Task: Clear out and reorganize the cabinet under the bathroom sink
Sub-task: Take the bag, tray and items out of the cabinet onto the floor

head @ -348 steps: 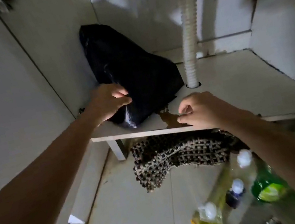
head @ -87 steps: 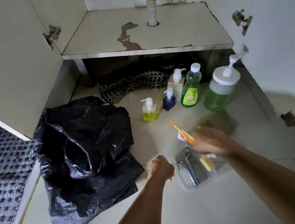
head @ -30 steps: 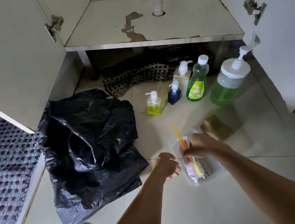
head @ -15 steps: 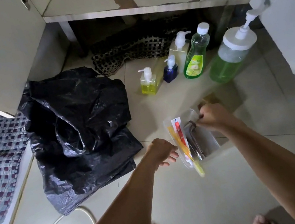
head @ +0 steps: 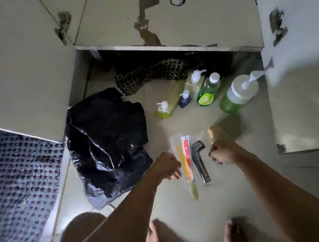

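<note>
The clear plastic tray [head: 190,158] was faint, its edges hard to trace, and motion blur softened both hands. The left hand [head: 167,165] and right hand [head: 222,153] each curled round one side of it, above the tiled floor [head: 250,179]. In the tray lay a yellow toothbrush [head: 184,165], a toothpaste tube [head: 187,152] and a chrome sprayer head [head: 199,160]. The cabinet shelf [head: 208,5] stood bare and stained. A black rubbish bag [head: 107,143] and soap bottles [head: 208,90] sat on the floor.
</note>
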A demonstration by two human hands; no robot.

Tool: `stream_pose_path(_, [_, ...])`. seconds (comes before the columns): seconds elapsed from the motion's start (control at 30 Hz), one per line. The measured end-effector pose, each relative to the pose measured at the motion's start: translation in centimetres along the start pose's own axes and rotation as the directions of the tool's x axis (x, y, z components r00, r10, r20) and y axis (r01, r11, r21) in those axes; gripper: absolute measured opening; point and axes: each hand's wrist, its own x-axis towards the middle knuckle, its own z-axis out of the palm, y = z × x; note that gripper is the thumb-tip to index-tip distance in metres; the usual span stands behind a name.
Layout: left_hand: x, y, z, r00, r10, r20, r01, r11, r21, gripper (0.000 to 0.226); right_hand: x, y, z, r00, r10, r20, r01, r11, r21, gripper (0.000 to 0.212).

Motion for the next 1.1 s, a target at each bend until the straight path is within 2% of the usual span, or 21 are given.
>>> stream_pose_path(0.1, [-8.7, 4.6, -3.1, 1.0, -0.013, -0.011, 0.014, 0.999, 0.032, 0.018, -8.2, -3.5, -5.1, 0.995, -0.029, -0.095, 0.035, 0.997, 0.065, 0.016])
stream_pose_path(0.27, [-22.9, 11.5, -9.2, 0.999, -0.001, -0.052, 0.005, 0.997, 0.073, 0.027, -21.8, -11.1, -14.8, 0.995, -0.083, -0.054, 0.085, 0.995, 0.046, 0.018])
stream_pose_path(0.4, [-32.3, 16.4, -15.8, 0.992, 0.057, -0.114, -0.047, 0.995, 0.087, 0.026, -30.8, -18.7, -21.6, 0.98, -0.166, -0.113, 0.166, 0.986, -0.013, 0.039])
stream_pose_path(0.53, [-39.4, 19.5, -23.0, 0.97, 0.151, -0.191, -0.133, 0.985, 0.107, 0.02, -37.4, -26.4, -26.7, 0.954, -0.229, -0.192, 0.24, 0.97, 0.039, 0.025])
stream_pose_path(0.7, [-46.2, 22.9, -31.2, 0.902, 0.247, -0.353, -0.25, 0.968, 0.037, 0.014, -41.7, -35.0, -31.2, 0.906, -0.313, -0.286, 0.349, 0.933, 0.085, 0.018])
stream_pose_path(0.9, [-49.1, 25.9, -39.3, 0.816, 0.227, -0.532, -0.366, 0.915, -0.171, 0.038, -41.2, -43.1, -34.8, 0.864, -0.369, -0.342, 0.452, 0.868, 0.205, 0.018])
stream_pose_path(1.0, [-48.7, 27.4, -42.1, 0.759, 0.171, -0.629, -0.451, 0.834, -0.318, 0.026, -39.7, -46.9, -36.3, 0.85, -0.375, -0.369, 0.468, 0.86, 0.204, 0.018])
stream_pose_path(1.1, [-47.5, 28.4, -44.6, 0.769, 0.101, -0.631, -0.481, 0.742, -0.467, 0.017, -37.5, -50.0, -38.3, 0.851, -0.357, -0.384, 0.472, 0.842, 0.263, 0.017])
